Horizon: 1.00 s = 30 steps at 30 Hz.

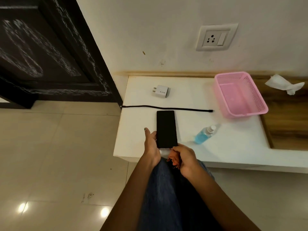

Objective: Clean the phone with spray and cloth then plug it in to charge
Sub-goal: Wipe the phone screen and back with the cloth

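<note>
The phone (166,129) is held at its near end by the left hand (150,145) and right hand (183,158); the black cable (166,108), charger (160,91), spray bottle (205,133) and pink basket (240,95) are spread on the desk (233,147) beyond.

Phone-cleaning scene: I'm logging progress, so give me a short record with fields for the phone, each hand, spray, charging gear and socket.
phone: dark screen up, on the white table, no cable attached
left hand: holds the phone's left edge
right hand: at the phone's near end, gripping an orange cloth
spray bottle: lying on the table, blue liquid
charging gear: adapter and black cable loose, unconnected
wall socket: empty
</note>
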Motion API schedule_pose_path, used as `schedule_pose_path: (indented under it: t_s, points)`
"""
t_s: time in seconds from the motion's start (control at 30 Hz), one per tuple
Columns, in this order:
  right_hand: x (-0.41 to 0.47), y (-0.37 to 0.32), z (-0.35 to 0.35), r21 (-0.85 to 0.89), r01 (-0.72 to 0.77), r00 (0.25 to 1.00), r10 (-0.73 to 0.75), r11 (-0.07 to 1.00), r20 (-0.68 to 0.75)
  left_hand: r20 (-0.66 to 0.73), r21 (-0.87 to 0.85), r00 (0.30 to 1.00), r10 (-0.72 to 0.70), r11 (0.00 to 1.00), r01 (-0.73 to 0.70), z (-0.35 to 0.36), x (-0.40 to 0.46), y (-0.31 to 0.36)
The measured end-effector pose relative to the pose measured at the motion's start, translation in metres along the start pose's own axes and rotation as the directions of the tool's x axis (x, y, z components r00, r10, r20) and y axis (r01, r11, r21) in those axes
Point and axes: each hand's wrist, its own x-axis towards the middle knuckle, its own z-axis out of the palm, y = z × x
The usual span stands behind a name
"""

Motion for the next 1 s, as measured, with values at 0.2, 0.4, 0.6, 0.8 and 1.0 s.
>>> schedule_pose_path:
  t_s: [0.2, 0.4, 0.6, 0.8, 1.0]
  points:
    - [-0.004, -0.001, -0.003, 0.018, -0.029, 0.999, 0.029, 0.999, 0.042, -0.011, 0.127, 0.998, 0.055, 0.990, -0.054, 0.002, -0.003, -0.003]
    - [-0.006, -0.001, -0.008, 0.055, -0.054, 0.993, 0.047, 0.997, 0.112, -0.003, 0.157, 0.997, 0.077, 0.985, -0.076, 0.003, -0.008, 0.000]
    - [-0.004, 0.001, -0.007, 0.037, 0.001, 0.994, -0.005, 0.999, 0.106, -0.055, 0.228, 0.986, 0.159, 0.963, -0.143, 0.006, -0.016, 0.000]
    - [-0.020, -0.003, -0.014, 0.023, 0.034, 0.998, -0.035, 0.999, 0.048, -0.063, 0.389, 0.938, 0.341, 0.874, -0.291, 0.010, -0.040, -0.001]
    - [-0.047, -0.003, -0.049, 0.117, 0.277, 0.940, -0.294, 0.954, 0.175, 0.088, 0.389, 0.940, 0.329, 0.858, -0.337, 0.015, -0.079, -0.010]
